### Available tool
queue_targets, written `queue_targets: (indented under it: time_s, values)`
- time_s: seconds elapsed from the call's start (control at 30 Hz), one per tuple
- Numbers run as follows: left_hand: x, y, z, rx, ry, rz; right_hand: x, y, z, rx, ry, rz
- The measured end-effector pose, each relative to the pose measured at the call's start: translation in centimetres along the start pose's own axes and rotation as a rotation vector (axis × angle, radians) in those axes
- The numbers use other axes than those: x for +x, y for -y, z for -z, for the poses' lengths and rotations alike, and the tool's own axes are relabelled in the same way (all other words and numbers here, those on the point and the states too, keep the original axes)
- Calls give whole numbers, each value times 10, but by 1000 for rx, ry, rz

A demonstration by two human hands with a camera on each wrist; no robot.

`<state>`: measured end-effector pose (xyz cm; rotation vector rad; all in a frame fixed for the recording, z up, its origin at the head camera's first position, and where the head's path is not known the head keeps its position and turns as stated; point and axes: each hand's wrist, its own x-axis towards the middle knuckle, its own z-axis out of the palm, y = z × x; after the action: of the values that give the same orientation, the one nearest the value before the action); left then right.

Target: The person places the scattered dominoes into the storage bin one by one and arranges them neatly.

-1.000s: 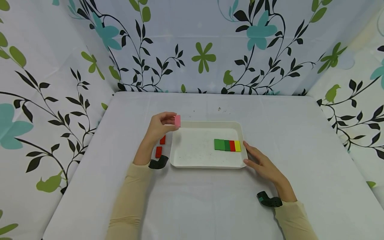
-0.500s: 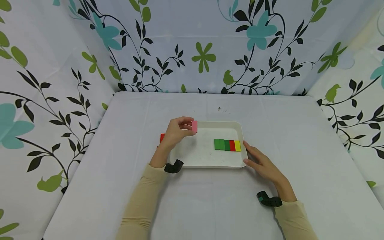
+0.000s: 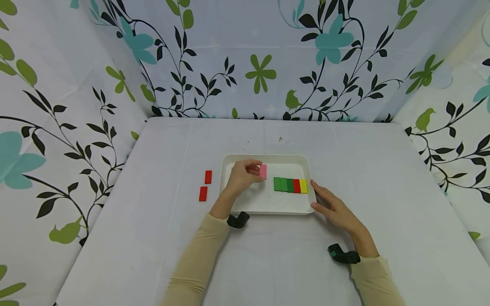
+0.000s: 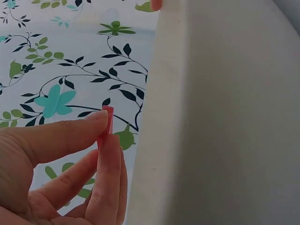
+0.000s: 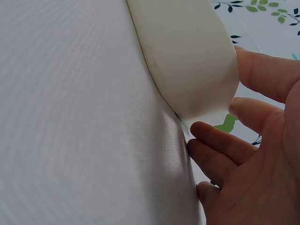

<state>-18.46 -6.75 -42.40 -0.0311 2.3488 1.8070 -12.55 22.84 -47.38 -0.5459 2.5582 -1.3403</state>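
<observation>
My left hand pinches a small pink tile between thumb and fingertips, over the left half of a white tray. The left wrist view shows the same tile edge-on, above the tray's rim. A row of tiles lies side by side at the right of the tray: green tiles, a darker green tile, a red tile and a yellow tile. My right hand rests its relaxed fingers against the tray's right edge.
Two red tiles lie on the white tabletop just left of the tray. Patterned cloth hangs behind and at both sides of the table. Each wrist wears a black camera band.
My left hand has carried the pink tile rightward and toward me, from the tray's far left corner to near the green tiles. The right hand stays at the tray edge.
</observation>
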Motion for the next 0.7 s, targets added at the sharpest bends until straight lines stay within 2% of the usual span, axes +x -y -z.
queue_targets:
  time_s: [0.13,0.4,0.7]
  values:
    - [3,7,-7,18,-15,24,0,1,0,5,0,-8]
    - [7,19,-20,128,-21,69,0,1,0,-2,-3,-14]
    - [6,23,-30,135,9,89,0,2,0,4,1,-14]
